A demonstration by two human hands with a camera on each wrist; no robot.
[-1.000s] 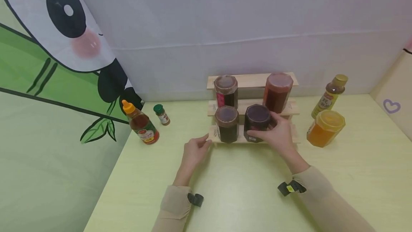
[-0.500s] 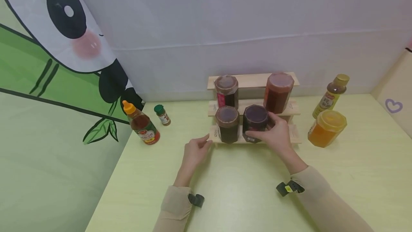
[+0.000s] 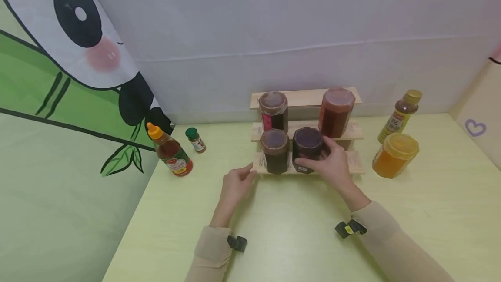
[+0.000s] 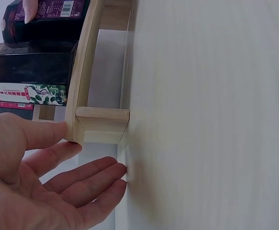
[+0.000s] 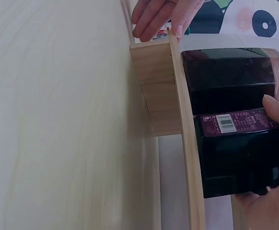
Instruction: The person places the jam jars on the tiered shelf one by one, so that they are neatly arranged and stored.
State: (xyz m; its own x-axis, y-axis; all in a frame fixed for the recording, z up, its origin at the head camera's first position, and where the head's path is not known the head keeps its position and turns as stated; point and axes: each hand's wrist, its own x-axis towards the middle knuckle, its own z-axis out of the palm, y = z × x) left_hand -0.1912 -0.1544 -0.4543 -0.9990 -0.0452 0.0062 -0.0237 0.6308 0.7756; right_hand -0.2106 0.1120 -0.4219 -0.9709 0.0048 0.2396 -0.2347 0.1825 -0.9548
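A stepped wooden rack [image 3: 301,97] with three tiers holds several jars. My left hand [image 3: 236,185] pinches the left end of its lowest board between thumb and index finger; in the left wrist view the other fingers [image 4: 94,187] extend below the board. On that lowest tier, my right hand [image 3: 333,165] grips a dark jar with a purple label [image 5: 240,122], thumb on the near side. Left of it stands another dark jar [image 3: 275,153], its floral label [image 4: 31,93] showing in the left wrist view. Behind are a dark jar with a pink label [image 3: 273,112] and a reddish-brown jar [image 3: 336,114].
Right of the rack stand a honey-coloured jar [image 3: 394,156] and a gold-capped bottle [image 3: 398,116]. To the left are an orange-capped sauce bottle [image 3: 170,151] and a small green-capped shaker [image 3: 195,140]. A cloth backdrop [image 3: 219,77] hangs behind the table [image 3: 297,221].
My right hand has slid the purple-labelled jar slightly left along the lowest tier, narrowing the gap to the neighbouring jar. The left hand keeps its hold on the rack.
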